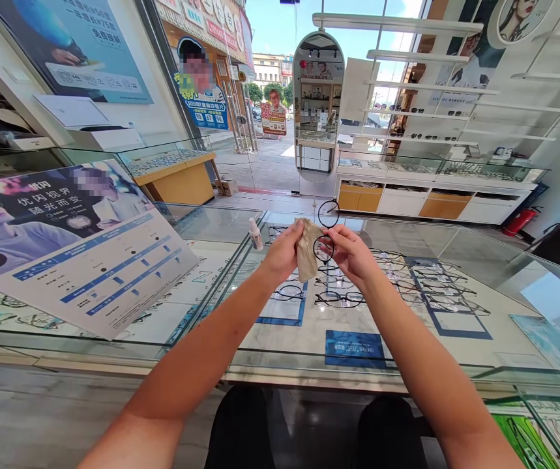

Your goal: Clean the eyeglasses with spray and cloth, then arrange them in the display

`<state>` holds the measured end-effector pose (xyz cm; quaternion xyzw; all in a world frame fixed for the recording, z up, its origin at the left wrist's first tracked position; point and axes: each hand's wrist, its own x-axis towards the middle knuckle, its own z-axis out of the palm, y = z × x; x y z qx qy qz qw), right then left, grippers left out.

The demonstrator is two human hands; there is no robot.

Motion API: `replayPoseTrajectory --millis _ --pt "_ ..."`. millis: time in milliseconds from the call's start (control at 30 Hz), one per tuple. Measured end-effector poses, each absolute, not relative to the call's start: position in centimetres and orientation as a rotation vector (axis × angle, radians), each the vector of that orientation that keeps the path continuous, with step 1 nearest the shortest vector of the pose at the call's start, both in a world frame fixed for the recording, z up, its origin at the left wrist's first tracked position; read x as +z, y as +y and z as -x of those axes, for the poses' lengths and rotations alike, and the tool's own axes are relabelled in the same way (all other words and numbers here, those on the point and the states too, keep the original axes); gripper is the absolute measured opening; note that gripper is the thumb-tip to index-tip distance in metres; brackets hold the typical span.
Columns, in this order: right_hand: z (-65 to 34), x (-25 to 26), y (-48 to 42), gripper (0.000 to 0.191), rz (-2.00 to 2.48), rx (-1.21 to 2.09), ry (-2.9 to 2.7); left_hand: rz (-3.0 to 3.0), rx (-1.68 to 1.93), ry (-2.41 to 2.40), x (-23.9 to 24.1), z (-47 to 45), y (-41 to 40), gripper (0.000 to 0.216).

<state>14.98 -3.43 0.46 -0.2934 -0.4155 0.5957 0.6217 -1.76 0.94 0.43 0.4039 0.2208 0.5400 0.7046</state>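
Note:
Over the glass display counter (270, 365) I hold a pair of round, dark-rimmed glasses (329, 213) in my right hand (353, 254), fingers pinched at the frame. The glasses are turned so that one lens sits above the other. My left hand (283, 249) is closed on a beige cleaning cloth (309, 253), which hangs down right beside the lower lens. Whether the cloth touches that lens, I cannot tell. A small white spray bottle (255, 234) stands on the glass just left of my left hand.
Several eyeglass frames (341, 299) lie inside the counter beneath my hands. A large printed board (88, 260) leans at the left. Beyond the counter stand an oval mirror (317, 104) and wall shelves (426, 57). A red fire extinguisher (520, 221) is at the right.

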Motion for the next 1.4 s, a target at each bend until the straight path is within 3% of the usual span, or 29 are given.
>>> replayPoseTrajectory --millis 367,633,1100,1400 --pt "-14.6 0.1 -3.2 0.046 0.692 1.275 -0.939 -0.874 0.989 0.452 -0.9 1.5 1.9 0.027" --pt "-15.4 0.7 -3.3 0.046 0.744 1.236 -1.000 -1.093 0.869 0.433 -1.1 1.9 1.4 0.057" --pt "-14.6 0.9 -3.9 0.054 0.755 1.271 -1.015 -0.910 1.038 0.507 -1.4 1.4 1.6 0.026" --pt "-16.3 1.7 -3.3 0.049 0.736 1.141 -0.870 -0.836 1.110 0.526 -1.2 1.3 2.1 0.028"
